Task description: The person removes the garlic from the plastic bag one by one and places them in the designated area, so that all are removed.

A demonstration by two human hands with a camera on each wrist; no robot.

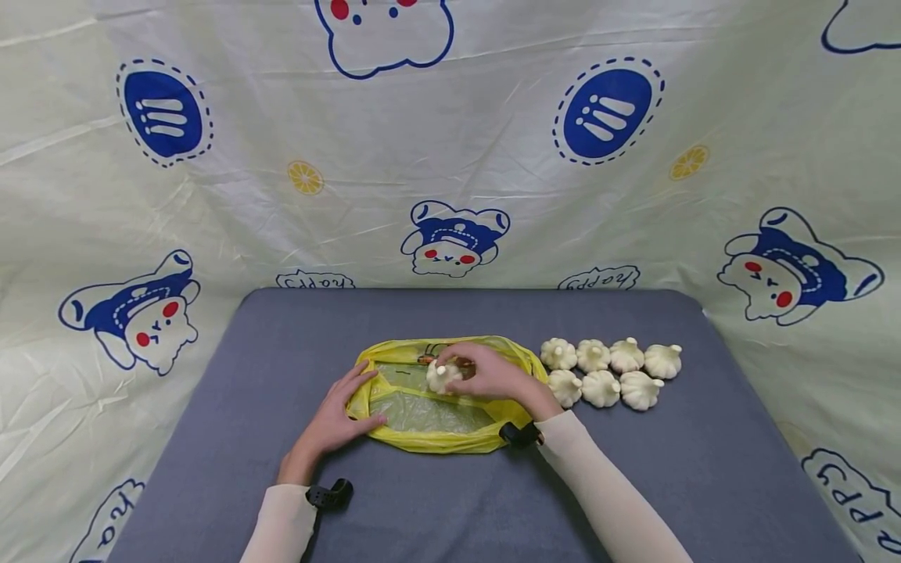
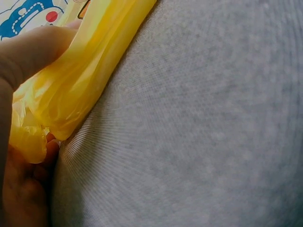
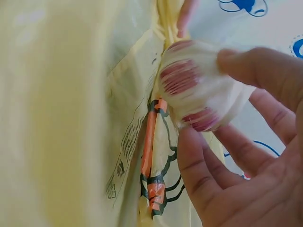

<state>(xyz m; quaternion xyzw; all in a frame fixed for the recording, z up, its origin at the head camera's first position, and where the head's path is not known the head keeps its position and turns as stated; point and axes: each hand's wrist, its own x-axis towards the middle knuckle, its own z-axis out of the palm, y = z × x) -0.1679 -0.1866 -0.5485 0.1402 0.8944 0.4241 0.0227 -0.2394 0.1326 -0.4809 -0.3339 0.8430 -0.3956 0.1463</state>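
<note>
My left hand (image 1: 336, 420) pinches the left rim of a yellow plastic bag (image 1: 429, 434), keeping its mouth spread on the grey table (image 1: 232, 391). My right hand (image 1: 493, 374) curls its fingers around a garlic bulb (image 1: 442, 376), holding it over the bag's opening. To the right, seven more garlic bulbs (image 1: 608, 367) lie in two rows beside the bag, within easy reach.
</note>
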